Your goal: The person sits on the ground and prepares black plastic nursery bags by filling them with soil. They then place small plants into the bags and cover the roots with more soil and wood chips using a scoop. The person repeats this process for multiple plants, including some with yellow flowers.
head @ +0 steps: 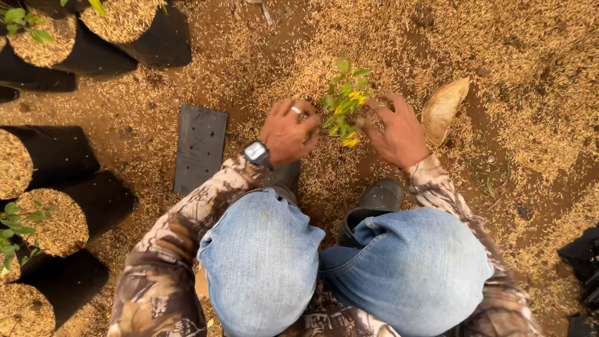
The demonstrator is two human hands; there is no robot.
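Note:
A small seedling [344, 100] with green and yellow leaves stands upright in the husk-covered ground in front of my knees. My left hand [288, 133], with a ring and a wristwatch, has its fingertips at the plant's left side near the stem base. My right hand [395, 131] cups the plant's right side with fingers spread and touching the leaves. Whether either hand grips the stem is hidden by the foliage. I squat in blue jeans and dark boots with camouflage sleeves.
A flat empty black grow bag [199, 146] lies left of my left hand. Filled black grow bags [59, 212] topped with rice husk line the left edge and top left. A pale dry leaf or husk shell [443, 109] lies to the right. Dark bags [583, 256] sit at right.

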